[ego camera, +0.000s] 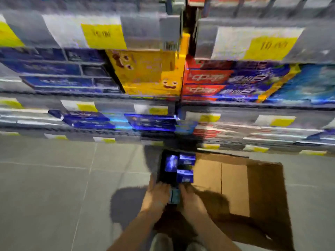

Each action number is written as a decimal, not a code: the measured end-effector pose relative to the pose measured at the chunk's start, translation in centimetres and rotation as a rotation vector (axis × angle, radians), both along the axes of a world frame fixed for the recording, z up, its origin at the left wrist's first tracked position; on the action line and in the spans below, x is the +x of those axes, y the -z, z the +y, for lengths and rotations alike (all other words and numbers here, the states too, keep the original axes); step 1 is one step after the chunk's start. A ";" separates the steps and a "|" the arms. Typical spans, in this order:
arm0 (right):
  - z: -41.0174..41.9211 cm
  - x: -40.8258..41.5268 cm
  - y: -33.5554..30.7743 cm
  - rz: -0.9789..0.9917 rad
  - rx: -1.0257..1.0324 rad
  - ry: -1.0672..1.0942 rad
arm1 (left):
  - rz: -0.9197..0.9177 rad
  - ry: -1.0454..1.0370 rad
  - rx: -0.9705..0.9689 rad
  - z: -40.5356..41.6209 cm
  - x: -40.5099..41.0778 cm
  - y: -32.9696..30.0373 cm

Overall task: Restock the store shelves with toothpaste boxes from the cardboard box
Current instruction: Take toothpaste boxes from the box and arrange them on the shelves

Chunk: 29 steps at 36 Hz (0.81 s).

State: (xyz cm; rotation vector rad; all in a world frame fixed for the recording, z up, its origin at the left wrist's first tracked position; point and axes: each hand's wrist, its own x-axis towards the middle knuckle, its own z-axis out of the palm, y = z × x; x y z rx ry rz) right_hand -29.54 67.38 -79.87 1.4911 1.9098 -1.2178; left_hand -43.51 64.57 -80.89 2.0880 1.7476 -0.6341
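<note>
- On the far left, the shelves [54,98] already carry dark blue boxes [59,69] in flat stacks, with yellow price tags [104,36] on the rails above them.
- Lower on the left, the floor [45,187] is grey tile, and nothing lies on it there.
- Near the middle, the left hand [156,195] is curled on a bundle of blue toothpaste boxes [178,169] — it holds the near end, low in front of the shelves.
- Just beside it, the right hand [190,196] grips the same bundle from the other side, so both hands are close together with the boxes between them.
- A yellow carton [148,71] sits higher up on the middle shelf.
- To the right, the cardboard box [235,187] stands open on the floor; the picture is blurred, and I cannot tell if more boxes are left inside.
- On the far right, red and blue boxes [226,78] fill the shelf.
- My judgement: the work is partly done — this bundle is lifted out but not yet placed on a shelf.
</note>
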 end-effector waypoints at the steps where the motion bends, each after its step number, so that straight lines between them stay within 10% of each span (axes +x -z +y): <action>1: -0.1 -0.2 0.7 -0.013 0.022 0.000 | 0.013 -0.010 -0.015 0.5 0.0 0.0; 12: 1.9 2.4 -11.2 0.169 0.060 0.218 | -0.256 -0.149 -0.063 2.7 -2.2 -10.8; 18: 3.9 5.7 -26.8 0.197 0.141 0.408 | -0.696 -0.508 -0.101 4.2 -3.8 -24.3; 29: 5.2 11.6 -47.5 0.225 0.266 0.733 | -0.822 -0.445 0.074 9.9 0.0 -49.0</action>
